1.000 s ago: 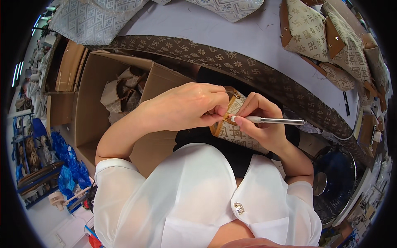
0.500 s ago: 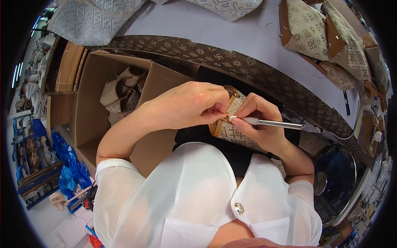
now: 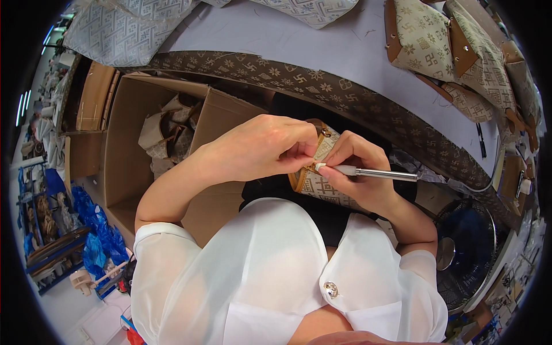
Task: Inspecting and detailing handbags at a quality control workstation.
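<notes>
Centrally in the head view, the left hand (image 3: 261, 146) pinches tan trim (image 3: 296, 180) on a patterned bag (image 3: 328, 190) over the lap (image 3: 267, 191); the right hand (image 3: 365, 167) pinches a pen-like tool (image 3: 385, 173) at it. Trim work seems underway, next demanding a steady hold.

Glossy metal noted on shaft (image 3: 388, 174) of tool, smooth plastic-looking finish on its grip (image 3: 346, 169). Pouch (image 3: 324, 188) faced in matt, cloth-like material, edged with smooth, leather-like trim (image 3: 296, 183). Matt cardboard seen in box (image 3: 231, 110); blue film (image 3: 114, 237) glossy, crinkled.
</notes>
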### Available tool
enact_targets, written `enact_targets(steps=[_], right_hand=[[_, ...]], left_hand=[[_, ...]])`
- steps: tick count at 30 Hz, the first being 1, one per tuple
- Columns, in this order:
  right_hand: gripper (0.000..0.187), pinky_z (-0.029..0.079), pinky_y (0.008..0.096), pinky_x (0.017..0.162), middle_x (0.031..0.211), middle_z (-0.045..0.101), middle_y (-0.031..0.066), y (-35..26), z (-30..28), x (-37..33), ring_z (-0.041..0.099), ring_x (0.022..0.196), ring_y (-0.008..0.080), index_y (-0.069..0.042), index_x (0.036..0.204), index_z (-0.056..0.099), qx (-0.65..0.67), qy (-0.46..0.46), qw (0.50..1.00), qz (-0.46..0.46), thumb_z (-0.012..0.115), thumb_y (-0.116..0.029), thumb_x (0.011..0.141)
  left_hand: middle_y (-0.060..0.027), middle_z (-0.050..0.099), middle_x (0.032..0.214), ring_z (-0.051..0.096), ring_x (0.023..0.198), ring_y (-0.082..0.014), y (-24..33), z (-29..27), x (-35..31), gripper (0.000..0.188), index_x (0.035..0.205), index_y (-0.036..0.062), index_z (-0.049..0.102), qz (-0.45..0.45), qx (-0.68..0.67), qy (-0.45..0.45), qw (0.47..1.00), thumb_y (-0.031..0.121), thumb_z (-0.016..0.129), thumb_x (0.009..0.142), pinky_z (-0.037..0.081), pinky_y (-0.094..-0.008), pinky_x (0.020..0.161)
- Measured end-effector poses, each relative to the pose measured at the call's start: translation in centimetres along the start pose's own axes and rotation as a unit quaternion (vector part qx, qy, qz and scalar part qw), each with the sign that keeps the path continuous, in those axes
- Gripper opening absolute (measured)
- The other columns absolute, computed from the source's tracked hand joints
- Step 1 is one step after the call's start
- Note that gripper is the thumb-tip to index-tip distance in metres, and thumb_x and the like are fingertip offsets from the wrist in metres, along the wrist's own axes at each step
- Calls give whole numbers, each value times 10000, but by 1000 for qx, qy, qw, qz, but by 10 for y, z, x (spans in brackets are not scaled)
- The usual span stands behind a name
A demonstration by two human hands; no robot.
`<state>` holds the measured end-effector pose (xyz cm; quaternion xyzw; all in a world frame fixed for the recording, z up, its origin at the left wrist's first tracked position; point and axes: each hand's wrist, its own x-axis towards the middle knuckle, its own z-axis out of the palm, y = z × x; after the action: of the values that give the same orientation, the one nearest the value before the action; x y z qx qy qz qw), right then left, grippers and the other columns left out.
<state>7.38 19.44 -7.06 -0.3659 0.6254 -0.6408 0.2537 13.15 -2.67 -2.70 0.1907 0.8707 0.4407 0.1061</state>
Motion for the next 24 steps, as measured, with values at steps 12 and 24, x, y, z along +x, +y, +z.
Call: enact_targets(steps=[12,24], right_hand=[[133,491,178,566,867,542,64,8,-2,-7,564,650,70,14,839,557,-1,29,999,20,678,68,840],[130,492,192,582,853,546,63,7,0,-3,563,658,82,11,839,564,38,44,998,18,686,54,843]], left_hand=[[-65,633,716,619,609,-178,0,6,1,145,885,36,567,-30,-15,40,999,82,701,852,499,-290,557],[-51,635,758,621,668,-167,6,-4,4,173,898,47,591,-100,-44,36,993,109,736,826,504,-292,617]])
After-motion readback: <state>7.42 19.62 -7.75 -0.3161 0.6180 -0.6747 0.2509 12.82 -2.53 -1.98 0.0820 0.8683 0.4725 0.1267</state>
